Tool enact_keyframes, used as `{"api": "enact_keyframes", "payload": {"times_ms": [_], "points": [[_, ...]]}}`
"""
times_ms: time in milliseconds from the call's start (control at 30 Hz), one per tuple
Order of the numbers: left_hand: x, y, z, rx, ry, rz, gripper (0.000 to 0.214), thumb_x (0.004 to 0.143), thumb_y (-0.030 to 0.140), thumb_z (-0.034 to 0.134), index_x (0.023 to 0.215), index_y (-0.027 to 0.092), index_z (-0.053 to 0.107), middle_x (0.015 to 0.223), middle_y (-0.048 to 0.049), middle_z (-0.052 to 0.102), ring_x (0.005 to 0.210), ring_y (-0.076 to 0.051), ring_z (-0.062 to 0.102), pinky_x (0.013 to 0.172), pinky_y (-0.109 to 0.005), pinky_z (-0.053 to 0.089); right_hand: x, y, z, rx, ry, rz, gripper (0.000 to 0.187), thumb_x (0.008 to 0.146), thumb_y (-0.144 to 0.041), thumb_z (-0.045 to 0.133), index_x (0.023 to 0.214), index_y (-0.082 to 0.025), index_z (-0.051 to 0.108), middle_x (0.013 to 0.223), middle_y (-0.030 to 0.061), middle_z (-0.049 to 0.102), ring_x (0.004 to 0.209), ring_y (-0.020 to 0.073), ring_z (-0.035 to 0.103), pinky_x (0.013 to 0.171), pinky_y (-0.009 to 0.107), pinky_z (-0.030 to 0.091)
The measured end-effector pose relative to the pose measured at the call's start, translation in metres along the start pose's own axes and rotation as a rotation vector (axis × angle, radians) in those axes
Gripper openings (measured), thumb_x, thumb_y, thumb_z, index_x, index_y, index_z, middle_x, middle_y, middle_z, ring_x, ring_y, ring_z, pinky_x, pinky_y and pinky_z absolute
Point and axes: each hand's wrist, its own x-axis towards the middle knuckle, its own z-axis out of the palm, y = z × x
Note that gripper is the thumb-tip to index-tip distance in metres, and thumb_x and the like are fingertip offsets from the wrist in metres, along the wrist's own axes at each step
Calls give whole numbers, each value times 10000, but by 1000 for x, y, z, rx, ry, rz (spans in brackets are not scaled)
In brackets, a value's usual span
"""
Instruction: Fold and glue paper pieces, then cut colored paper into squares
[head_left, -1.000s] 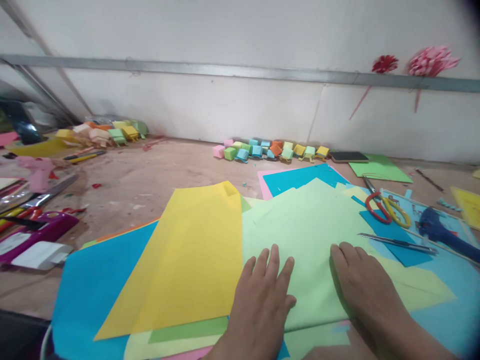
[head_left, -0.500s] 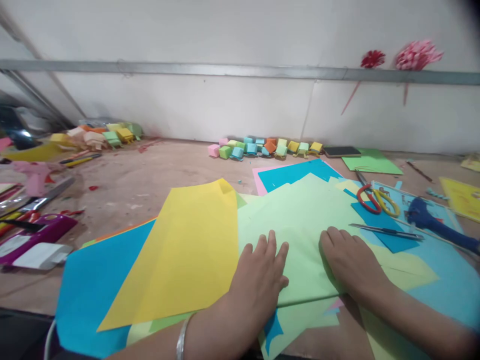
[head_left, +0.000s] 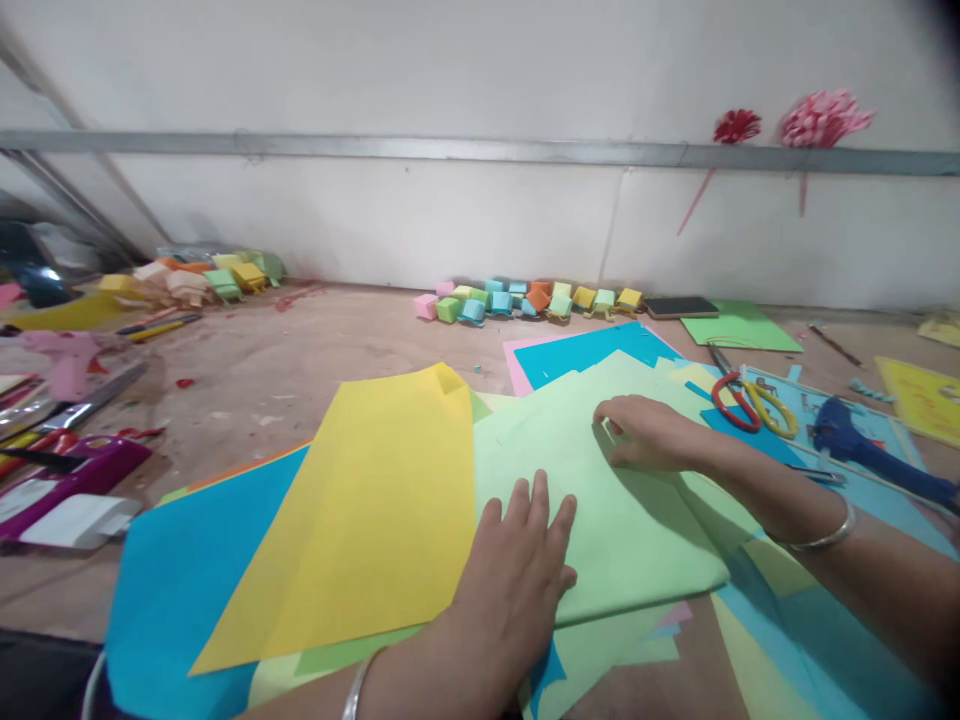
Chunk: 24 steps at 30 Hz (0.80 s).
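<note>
A light green paper sheet (head_left: 570, 450) lies on top of a pile of coloured sheets in front of me. My left hand (head_left: 517, 580) lies flat on its near part, fingers stretched out and together. My right hand (head_left: 645, 432) rests farther up the same sheet with its fingers curled down onto the paper, pinching at a small fold or edge. A yellow sheet (head_left: 375, 510) lies to the left, one far corner curled. Blue sheets (head_left: 180, 570) lie beneath.
Red and yellow scissors (head_left: 746, 400), a craft knife and a blue glue gun (head_left: 862, 445) lie at the right. A row of small folded paper boxes (head_left: 525, 298) lines the wall. More tools and a purple item (head_left: 82, 470) sit at the left.
My right hand has moved forward up the green sheet and curled its fingers onto it. My left hand stays flat on the near part.
</note>
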Motion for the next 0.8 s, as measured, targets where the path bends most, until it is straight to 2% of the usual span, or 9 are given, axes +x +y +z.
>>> {"api": "enact_keyframes", "payload": {"times_ms": [167, 300, 367, 467, 533, 667, 800], "points": [[-1, 0, -3, 4, 4, 27, 565, 1000, 396, 431, 1528, 244, 300, 1567, -210, 282, 1368, -406, 411, 946, -536, 497, 10, -2, -9, 25, -77, 11, 248, 636, -244, 777, 839, -172, 654, 970, 83, 636, 862, 219, 590, 633, 256, 387], [1, 0, -3, 38, -5, 43, 557, 999, 397, 435, 1519, 229, 327, 1559, -204, 306, 1357, -403, 427, 924, -512, 515, 7, -2, -10, 61, -114, 57, 321, 668, -245, 737, 969, -185, 642, 854, 29, 640, 712, 167, 575, 541, 237, 337], [1, 0, -2, 53, 9, 45, 559, 995, 391, 449, 1516, 227, 333, 1553, -203, 320, 1352, -401, 433, 916, -508, 519, 5, -2, -8, 69, -110, 58, 292, 669, -249, 732, 942, -190, 648, 850, 26, 637, 725, 167, 572, 550, 237, 331], [2, -2, -4, 59, 19, 65, 559, 992, 391, 461, 1509, 211, 350, 1547, -205, 337, 1344, -394, 445, 917, -499, 518, 5, -1, -9, 72, -69, 21, 164, 647, -232, 736, 769, -190, 634, 921, 38, 631, 827, 179, 564, 604, 240, 340], [6, -5, -7, 61, 15, 83, 543, 999, 376, 446, 1500, 184, 365, 1544, -207, 345, 1347, -381, 445, 936, -487, 509, 8, 0, -11, 77, -27, 21, 101, 676, -212, 693, 718, -192, 604, 874, 22, 625, 801, 164, 550, 607, 236, 336], [22, -18, -16, 50, 22, 81, 507, 1012, 341, 419, 1487, 166, 381, 1535, -204, 372, 1363, -356, 432, 978, -471, 482, 19, 6, -13, 62, 89, 103, 37, 737, -170, 575, 709, -195, 571, 735, 4, 608, 700, 153, 521, 569, 245, 303], [38, -29, -12, 28, 98, 95, 504, 1004, 335, 440, 1480, 177, 388, 1530, -213, 377, 1361, -371, 426, 965, -504, 484, 28, 14, -5, 40, 153, 142, 18, 774, -194, 584, 760, -197, 594, 791, 17, 664, 729, 163, 566, 572, 238, 320]]}}
